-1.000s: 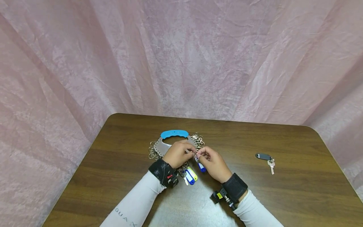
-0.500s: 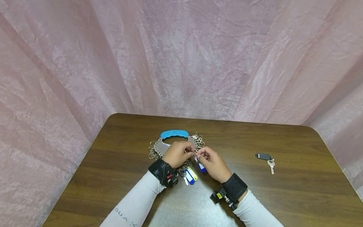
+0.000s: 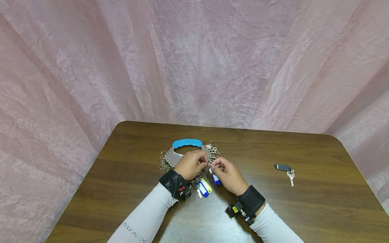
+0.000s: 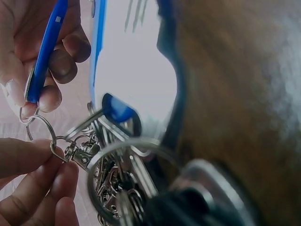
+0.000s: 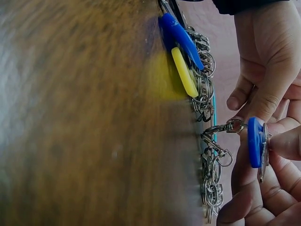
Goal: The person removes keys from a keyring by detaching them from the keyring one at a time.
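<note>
My left hand [image 3: 189, 164] pinches a metal split ring [image 4: 47, 129] beside a swivel clasp [image 4: 80, 154]. The clasp belongs to the row of hooks along a metal key-holder plate [image 3: 174, 158] with a blue handle [image 3: 186, 143]. Close on its right, my right hand [image 3: 228, 176] holds a blue key tag [image 5: 255, 142] between thumb and fingers, with a silver key [image 5: 263, 162] against it. The tag's own small ring meets the split ring in the left wrist view. Whether the tag's ring is threaded fully through cannot be made out.
A yellow key tag [image 3: 207, 186], another blue tag [image 3: 203, 190] and a key [image 3: 199, 193] hang at the plate's near side. Farther right on the wooden table [image 3: 316, 202] lies a dark grey tag [image 3: 282, 167] with a key [image 3: 291, 177]. A pink curtain [image 3: 212, 67] stands behind.
The left fingertips have shifted slightly left, away from the right fingertips. The right hand and the blue tag stay almost where they were.
</note>
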The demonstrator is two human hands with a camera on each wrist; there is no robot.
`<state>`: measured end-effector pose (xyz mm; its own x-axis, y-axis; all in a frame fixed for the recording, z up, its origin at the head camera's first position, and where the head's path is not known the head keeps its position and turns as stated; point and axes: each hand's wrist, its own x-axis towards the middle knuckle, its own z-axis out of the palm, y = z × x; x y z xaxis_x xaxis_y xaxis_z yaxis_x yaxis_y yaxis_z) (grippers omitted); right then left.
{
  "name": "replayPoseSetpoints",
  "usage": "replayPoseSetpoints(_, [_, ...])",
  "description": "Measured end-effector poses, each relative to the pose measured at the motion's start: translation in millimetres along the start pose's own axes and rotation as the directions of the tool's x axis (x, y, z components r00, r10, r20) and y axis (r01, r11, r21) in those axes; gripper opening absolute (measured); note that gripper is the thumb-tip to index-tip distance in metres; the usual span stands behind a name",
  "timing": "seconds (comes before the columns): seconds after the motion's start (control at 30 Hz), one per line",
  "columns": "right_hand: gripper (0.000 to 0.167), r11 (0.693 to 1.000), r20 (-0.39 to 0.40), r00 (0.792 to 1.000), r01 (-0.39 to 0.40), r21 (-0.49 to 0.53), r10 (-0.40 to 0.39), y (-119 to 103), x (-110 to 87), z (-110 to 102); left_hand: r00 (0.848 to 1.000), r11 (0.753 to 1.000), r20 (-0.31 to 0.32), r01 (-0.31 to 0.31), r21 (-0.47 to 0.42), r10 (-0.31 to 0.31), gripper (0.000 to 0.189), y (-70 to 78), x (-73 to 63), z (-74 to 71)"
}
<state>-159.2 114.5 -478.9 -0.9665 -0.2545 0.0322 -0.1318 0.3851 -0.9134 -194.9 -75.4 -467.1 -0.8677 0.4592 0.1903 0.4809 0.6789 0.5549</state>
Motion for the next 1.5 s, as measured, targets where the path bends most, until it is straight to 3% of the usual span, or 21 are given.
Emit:
replayPoseSetpoints(0.4, [0.004, 0.999, -0.003, 1.000, 0.003, -0.037, -0.003, 0.5, -0.2, 0.1, 0.997, 0.997, 0.025, -0.075, 0.009, 0.075, 0.021, 0.9, -1.2, -1.5])
replayPoseSetpoints(1.5, [0.005, 0.999, -0.024, 1.000, -0.005, -0.049, 0.004, 1.5, 0.6, -0.6, 0.993, 0.995, 0.058, -0.100, 0.005, 0.100, 0.012, 6.6, -1.2, -6.0])
